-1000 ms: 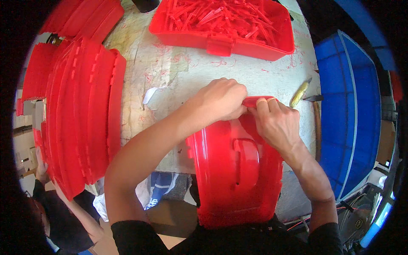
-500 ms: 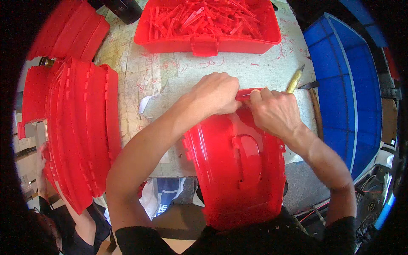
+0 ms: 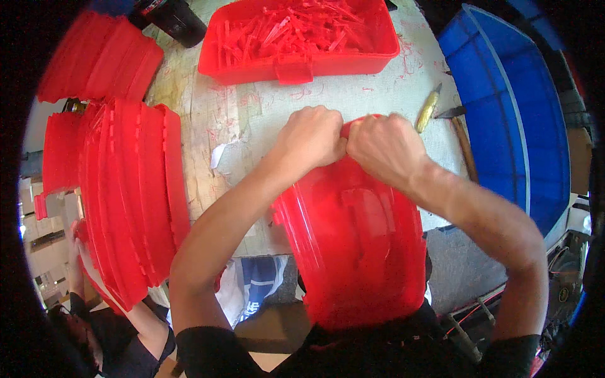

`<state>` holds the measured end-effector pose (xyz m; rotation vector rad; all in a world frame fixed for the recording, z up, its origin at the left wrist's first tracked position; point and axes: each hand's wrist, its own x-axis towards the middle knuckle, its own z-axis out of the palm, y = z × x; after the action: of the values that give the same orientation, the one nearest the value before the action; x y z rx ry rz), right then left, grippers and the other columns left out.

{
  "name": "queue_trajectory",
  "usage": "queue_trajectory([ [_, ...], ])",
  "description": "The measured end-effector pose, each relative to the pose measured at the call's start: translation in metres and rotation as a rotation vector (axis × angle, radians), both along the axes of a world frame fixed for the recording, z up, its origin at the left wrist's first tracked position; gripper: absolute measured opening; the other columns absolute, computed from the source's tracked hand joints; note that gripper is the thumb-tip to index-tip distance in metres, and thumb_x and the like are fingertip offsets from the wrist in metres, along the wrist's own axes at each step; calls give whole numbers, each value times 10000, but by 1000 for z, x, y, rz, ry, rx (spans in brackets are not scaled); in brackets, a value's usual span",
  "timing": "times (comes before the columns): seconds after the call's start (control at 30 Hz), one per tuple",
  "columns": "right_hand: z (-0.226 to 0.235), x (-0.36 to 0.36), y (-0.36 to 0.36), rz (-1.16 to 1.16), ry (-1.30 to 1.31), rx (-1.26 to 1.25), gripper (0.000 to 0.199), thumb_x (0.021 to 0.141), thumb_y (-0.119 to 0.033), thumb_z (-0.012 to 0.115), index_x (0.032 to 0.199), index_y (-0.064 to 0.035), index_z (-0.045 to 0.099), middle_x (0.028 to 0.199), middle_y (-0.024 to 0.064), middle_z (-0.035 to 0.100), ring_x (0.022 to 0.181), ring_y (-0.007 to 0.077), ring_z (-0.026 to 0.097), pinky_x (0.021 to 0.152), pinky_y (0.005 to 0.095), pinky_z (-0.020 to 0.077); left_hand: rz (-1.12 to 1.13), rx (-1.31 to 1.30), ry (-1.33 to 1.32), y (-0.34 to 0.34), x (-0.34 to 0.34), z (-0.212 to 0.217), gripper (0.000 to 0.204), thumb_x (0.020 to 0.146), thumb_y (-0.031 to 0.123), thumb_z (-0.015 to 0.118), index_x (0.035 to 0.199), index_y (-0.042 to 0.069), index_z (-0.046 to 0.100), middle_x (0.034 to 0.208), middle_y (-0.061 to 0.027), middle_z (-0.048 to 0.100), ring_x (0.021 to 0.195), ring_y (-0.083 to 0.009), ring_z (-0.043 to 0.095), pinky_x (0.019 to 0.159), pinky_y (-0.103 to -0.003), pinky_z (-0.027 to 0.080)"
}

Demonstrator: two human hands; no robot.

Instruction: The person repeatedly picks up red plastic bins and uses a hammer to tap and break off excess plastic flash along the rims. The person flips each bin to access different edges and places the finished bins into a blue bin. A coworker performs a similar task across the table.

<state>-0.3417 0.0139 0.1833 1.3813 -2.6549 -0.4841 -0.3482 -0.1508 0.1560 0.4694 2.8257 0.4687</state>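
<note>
A large, glossy, curved red plastic cover point(image 3: 372, 252) leans from the bench toward my body, with its near end against my dark shirt. My left hand point(image 3: 312, 135) is closed at its far rim, left of the middle. Right beside it, almost touching, my right hand point(image 3: 386, 148) is closed over the same rim. My fingertips are hidden under both fists, so any small piece between them cannot be made out. Beyond my hands stands a red bin point(image 3: 246, 74) full of thin red plastic strips point(image 3: 296, 28).
Stacks of red covers point(image 3: 132, 189) rise at the left, with more behind point(image 3: 101, 57). A co-worker's arm point(image 3: 148, 324) reaches below them. To the right lie a yellow-handled knife point(image 3: 428, 112) and a tall blue crate point(image 3: 491, 120). A black cup point(image 3: 176, 24) stands far left.
My right hand has moved slightly left and closed up against my left hand, its elbow swinging outward. The whole view has shifted a little. The cover stays at about the same slant.
</note>
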Motion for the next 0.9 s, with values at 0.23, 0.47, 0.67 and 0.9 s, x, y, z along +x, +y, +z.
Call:
queue_trajectory([
  [0.23, -17, 4, -2, -354, -139, -237, 140, 831, -153, 608, 762, -87, 710, 744, 109, 719, 682, 241, 730, 561, 378, 567, 73, 11, 0, 0, -4, -3, 261, 722, 217, 691, 766, -40, 707, 789, -314, 649, 806, -457, 663, 758, -517, 536],
  [0.47, -20, 13, -4, -389, -69, -242, 124, 819, -153, 613, 770, -91, 708, 720, 105, 710, 646, 228, 723, 529, 362, 560, 28, 33, 1, -1, -4, 4, 248, 718, 206, 681, 754, -38, 703, 775, -310, 646, 802, -454, 664, 760, -516, 536],
  [0.67, 5, -3, -18, -80, 10, 19, 156, 829, -151, 645, 715, -172, 749, 742, 20, 736, 704, 188, 732, 583, 353, 566, 67, 15, -40, -7, -6, 0, 208, 707, 148, 659, 794, -31, 721, 848, -275, 684, 850, -429, 682, 765, -490, 554],
  [0.9, -3, -2, -18, -355, -54, -175, 119, 784, -141, 640, 730, -132, 745, 751, 78, 735, 699, 257, 732, 598, 399, 567, 120, 79, 47, -7, -9, -9, 223, 716, 193, 671, 773, -17, 719, 811, -287, 666, 838, -442, 668, 789, -510, 541],
])
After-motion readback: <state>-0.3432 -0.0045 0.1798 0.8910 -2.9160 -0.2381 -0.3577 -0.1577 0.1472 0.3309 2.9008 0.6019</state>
